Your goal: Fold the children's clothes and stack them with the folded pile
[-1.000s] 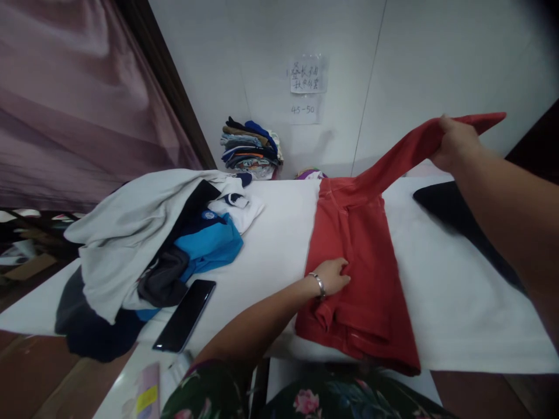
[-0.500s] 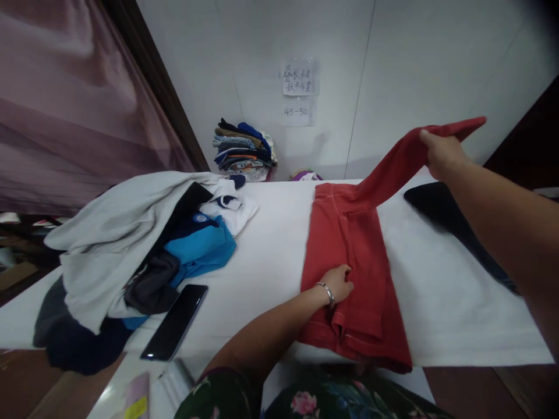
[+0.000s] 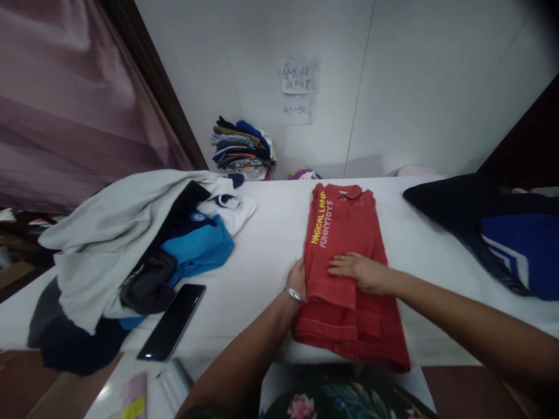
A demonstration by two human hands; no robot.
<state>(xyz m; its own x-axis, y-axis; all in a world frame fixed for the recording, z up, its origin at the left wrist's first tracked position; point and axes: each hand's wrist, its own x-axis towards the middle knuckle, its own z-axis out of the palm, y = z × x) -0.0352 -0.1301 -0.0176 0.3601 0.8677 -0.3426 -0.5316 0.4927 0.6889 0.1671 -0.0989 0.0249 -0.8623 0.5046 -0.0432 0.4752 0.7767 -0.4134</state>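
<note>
A folded red polo shirt (image 3: 343, 285) lies on the white table (image 3: 257, 262), its collar at the far end and yellow and white lettering reading "MAGICAL LAND FUNNYTOYS" on top. My right hand (image 3: 360, 272) rests flat on the shirt with its fingers pointing left. My left hand (image 3: 297, 280), with a silver bracelet at the wrist, presses against the shirt's left edge. Neither hand grips the cloth.
A heap of grey, black and blue clothes (image 3: 131, 250) and a black smartphone (image 3: 171, 322) lie to the left. A dark and blue garment (image 3: 502, 238) lies at the right. Folded clothes (image 3: 241, 151) are stacked against the wall behind the table.
The long red sleeve has been let go and folded down onto the shirt. My right hand moved onto the shirt, and my left hand moved to its left edge. A dark and blue garment now shows at right.
</note>
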